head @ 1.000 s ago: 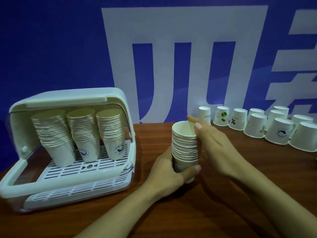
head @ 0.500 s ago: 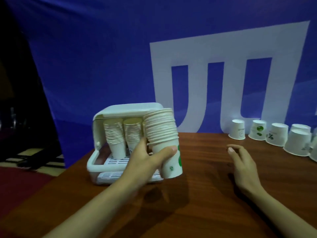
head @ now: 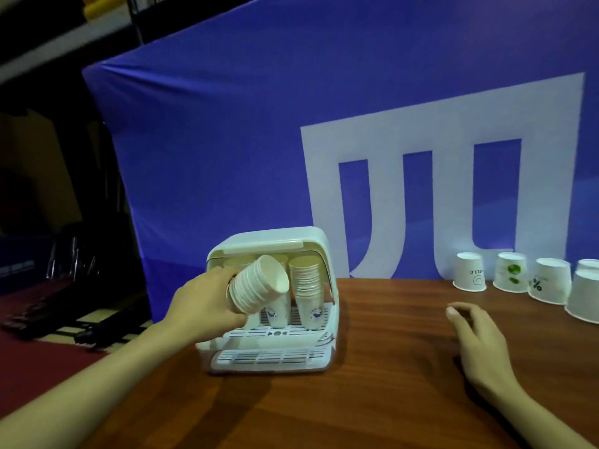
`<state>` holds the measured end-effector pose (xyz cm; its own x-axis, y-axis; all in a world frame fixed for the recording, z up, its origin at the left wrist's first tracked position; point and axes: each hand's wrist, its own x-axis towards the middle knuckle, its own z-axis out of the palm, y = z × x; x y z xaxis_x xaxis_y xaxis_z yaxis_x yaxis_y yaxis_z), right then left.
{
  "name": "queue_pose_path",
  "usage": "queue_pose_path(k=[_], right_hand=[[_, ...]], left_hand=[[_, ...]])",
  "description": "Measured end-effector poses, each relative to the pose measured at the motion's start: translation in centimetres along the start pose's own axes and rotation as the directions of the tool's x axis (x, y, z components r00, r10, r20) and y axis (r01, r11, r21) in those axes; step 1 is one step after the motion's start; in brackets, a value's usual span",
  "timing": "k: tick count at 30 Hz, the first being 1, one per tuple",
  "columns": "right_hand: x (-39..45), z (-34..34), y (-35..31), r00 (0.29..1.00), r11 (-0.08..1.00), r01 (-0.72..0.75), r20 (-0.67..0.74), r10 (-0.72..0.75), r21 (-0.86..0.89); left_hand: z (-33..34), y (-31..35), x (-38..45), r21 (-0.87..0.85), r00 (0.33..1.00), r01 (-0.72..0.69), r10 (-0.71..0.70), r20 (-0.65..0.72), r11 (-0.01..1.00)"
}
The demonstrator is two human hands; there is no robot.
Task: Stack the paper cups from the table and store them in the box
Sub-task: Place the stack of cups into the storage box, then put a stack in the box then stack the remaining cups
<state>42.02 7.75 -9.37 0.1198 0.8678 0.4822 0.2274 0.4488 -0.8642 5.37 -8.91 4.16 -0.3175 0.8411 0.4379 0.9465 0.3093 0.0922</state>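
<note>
In the centre of the frame the left hand grips a nested stack of paper cups, fingers curled round its lower part, the stack tilted with its open mouth toward the right, held in front of the open white box. Inside the box, on the slatted tray, at least two stacks already stand upright (a third may be hidden behind the held one; I cannot tell): one stack at the right, another partly covered. The right hand hovers at lower right over the table, fingers loosely bent, holding nothing.

By my judgement the task is well under way but not finished: the held stack is not yet set down, and a row of loose cups sits upside down at the right edge, unstacked.
</note>
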Motion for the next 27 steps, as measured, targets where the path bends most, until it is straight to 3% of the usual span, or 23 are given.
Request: queue_pose_path(k=[3,6,8,13,17,20,27], right_hand=[[0.3,0.0,0.4,1.0,1.0,-0.004,-0.01,0.004,0.01],[0.4,0.0,0.5,1.0,1.0,-0.01,-0.004,0.01,0.009],[0.4,0.0,0.5,1.0,1.0,-0.012,0.007,0.012,-0.005],[0.4,-0.1,0.5,0.999,0.999,-0.032,0.022,0.032,-0.027],[0.2,-0.1,0.2,0.998,0.998,-0.06,0.027,0.061,-0.035],[0.1,-0.1,0.1,0.997,0.997,-0.065,0.032,0.066,-0.043],[0.3,-0.1,0.1,0.998,0.998,-0.054,0.043,0.055,-0.037]], left_hand=[[1.7,-0.4,0.9,-0.048,0.999,0.034,-0.032,0.043,0.998],[3.7,-1.3,1.9,-0.334,0.944,0.286,-0.204,0.261,0.898],[5.3,-2.2,2.5,-0.4,0.885,0.421,-0.271,0.379,0.814],[6.9,-2.7,3.7,-0.428,0.808,0.576,-0.404,0.429,0.696],[7.0,-3.0,4.2,-0.446,0.777,0.619,-0.418,0.471,0.646],[7.0,-3.1,3.9,-0.446,0.799,0.593,-0.42,0.431,0.671],[6.1,-1.4,2.3,-0.489,0.884,0.446,-0.455,0.109,0.75]])
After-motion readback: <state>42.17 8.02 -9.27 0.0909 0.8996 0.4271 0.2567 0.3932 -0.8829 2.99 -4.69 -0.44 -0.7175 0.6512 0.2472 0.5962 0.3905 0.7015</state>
